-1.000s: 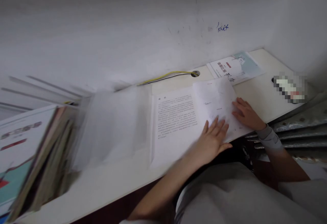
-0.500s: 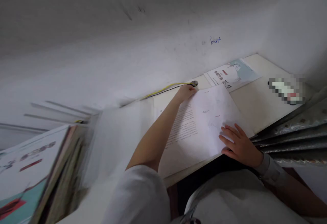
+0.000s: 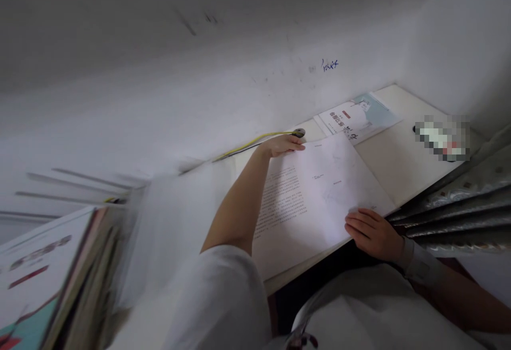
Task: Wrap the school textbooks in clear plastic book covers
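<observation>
An open book [image 3: 281, 206] lies on the white desk, with lines of small print on its left page and faint drawings on its right page. My left hand [image 3: 283, 145] reaches across to the book's far edge, fingers stretched out along the top of the pages near the middle fold. On the right page's near edge rests my right hand [image 3: 373, 232], its fingers extended flat on the paper and close together. That wrist wears a grey band [image 3: 417, 262].
Behind the open book lies a booklet with a teal-and-white cover [image 3: 359, 117]. A pixelated object [image 3: 442, 139] sits at the desk's right end. A yellow cable [image 3: 255, 141] runs along the wall. Several stacked books [image 3: 43, 265] stand at left, and a patterned curtain [image 3: 471, 190] hangs at right.
My left hand's bent fingers have straightened along the page top. My right hand's spread fingers have drawn together, lower on the page edge. The view has shifted slightly.
</observation>
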Tool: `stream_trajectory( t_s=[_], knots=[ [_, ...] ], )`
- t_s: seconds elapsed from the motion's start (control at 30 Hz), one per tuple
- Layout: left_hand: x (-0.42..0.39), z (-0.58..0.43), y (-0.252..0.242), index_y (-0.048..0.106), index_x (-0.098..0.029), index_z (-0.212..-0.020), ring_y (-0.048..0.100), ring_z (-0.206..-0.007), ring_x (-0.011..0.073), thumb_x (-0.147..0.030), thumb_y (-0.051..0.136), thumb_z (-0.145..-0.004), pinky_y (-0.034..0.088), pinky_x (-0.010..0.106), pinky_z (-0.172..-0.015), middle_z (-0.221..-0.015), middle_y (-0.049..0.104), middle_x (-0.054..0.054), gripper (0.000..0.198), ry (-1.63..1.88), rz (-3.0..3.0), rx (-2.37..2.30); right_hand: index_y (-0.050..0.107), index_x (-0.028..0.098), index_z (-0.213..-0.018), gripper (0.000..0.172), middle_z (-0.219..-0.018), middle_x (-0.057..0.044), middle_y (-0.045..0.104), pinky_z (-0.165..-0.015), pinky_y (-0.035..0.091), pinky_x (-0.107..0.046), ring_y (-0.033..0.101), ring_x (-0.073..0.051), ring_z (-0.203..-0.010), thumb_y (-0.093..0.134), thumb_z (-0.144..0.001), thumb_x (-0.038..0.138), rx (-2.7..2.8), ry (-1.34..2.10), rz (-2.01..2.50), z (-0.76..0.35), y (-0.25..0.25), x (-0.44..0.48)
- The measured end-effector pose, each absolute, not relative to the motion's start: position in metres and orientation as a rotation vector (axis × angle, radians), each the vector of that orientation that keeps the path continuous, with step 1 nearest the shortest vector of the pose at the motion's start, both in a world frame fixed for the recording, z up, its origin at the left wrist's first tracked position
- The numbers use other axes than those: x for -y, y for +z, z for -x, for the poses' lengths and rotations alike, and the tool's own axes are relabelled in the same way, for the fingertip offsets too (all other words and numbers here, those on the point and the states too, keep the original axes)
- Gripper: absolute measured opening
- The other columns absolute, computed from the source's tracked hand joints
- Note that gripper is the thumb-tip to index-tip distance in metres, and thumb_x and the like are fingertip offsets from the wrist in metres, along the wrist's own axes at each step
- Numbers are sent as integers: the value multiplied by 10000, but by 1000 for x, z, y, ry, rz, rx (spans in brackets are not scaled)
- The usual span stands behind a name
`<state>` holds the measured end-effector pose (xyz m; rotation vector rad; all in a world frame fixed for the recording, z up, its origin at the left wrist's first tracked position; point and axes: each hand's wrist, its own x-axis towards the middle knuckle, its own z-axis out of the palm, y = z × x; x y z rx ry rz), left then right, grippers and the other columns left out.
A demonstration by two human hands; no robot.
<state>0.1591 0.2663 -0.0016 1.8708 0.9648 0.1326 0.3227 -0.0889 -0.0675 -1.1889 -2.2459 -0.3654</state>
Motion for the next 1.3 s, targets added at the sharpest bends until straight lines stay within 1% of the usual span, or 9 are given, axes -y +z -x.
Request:
stream_trajectory(
  t_s=[0.17, 0.4, 0.53, 0.73, 0.97, 1.07, 1.17, 1.23, 1.3],
  knots=[
    [-268, -154, -1, 612, -171, -666, 534, -690, 123, -291, 730, -567, 440, 251, -674, -675, 586, -7, 196, 37, -1786, -894, 646, 153, -1036, 215, -1059, -91, 700, -960, 503, -407, 604, -196, -1094, 528, -866, 95, 2222, -326, 1170, -322, -68, 90],
    [-272, -161, -13, 566, -181, -580, 373, -518, 94, -294, 720, -577, 308, 246, -537, -526, 430, -50, 190, 35, -1837, -966, 654, 158, -1019, 218, -1019, -80, 714, -921, 527, -370, 624, -172, -1043, 491, -888, 96, 2226, -342, 1104, -327, -64, 90],
    [-272, -167, -12, 576, -181, -575, 371, -508, 97, -316, 724, -575, 285, 255, -536, -529, 434, -43, 200, 24, -1883, -1006, 653, 138, -1019, 209, -1034, -89, 711, -917, 524, -371, 622, -182, -1052, 501, -883, 95, 2245, -355, 1093, -332, -63, 93],
    [-261, -176, -14, 582, -170, -581, 425, -531, 115, -354, 732, -568, 299, 259, -544, -562, 498, -18, 237, 85, -1984, -1118, 665, 145, -981, 208, -1024, -91, 717, -901, 523, -379, 628, -186, -1035, 491, -884, 83, 2225, -414, 1182, -340, -65, 94],
    [-243, -174, -20, 589, -160, -703, 474, -608, 121, -371, 658, -674, 368, 242, -610, -625, 498, -25, 224, 233, -2078, -1170, 664, 148, -982, 231, -1009, -86, 719, -883, 516, -365, 636, -179, -1004, 461, -894, 80, 2195, -385, 1207, -341, -67, 94],
    [-235, -176, -25, 619, -148, -857, 538, -705, 163, -336, 658, -696, 417, 278, -691, -708, 557, 4, 251, 308, -2128, -1235, 656, 148, -999, 237, -1009, -82, 718, -891, 504, -371, 631, -181, -1007, 460, -888, 75, 2173, -356, 1209, -342, -67, 91],
    [-221, -179, -27, 571, -139, -1119, 565, -942, 229, -303, 628, -745, 432, 352, -847, -987, 613, 88, 413, 440, -2202, -1292, 655, 172, -969, 176, -987, -67, 716, -921, 486, -391, 633, -180, -988, 517, -872, 123, 2146, -258, 1275, -347, -63, 90],
    [-208, -175, -24, 519, -123, -1229, 505, -1132, 262, -302, 579, -795, 389, 399, -969, -1206, 553, 153, 473, 577, -2310, -1265, 654, 184, -932, 118, -983, -68, 710, -927, 483, -410, 633, -188, -973, 559, -863, 194, 2128, -176, 1305, -350, -54, 90],
    [-194, -162, -16, 515, -104, -1251, 454, -1226, 267, -303, 527, -833, 349, 415, -1037, -1295, 507, 182, 462, 657, -2379, -1199, 648, 183, -939, 120, -1008, -84, 703, -920, 487, -424, 626, -204, -990, 576, -858, 235, 2100, -129, 1316, -350, -41, 90]
  ],
)
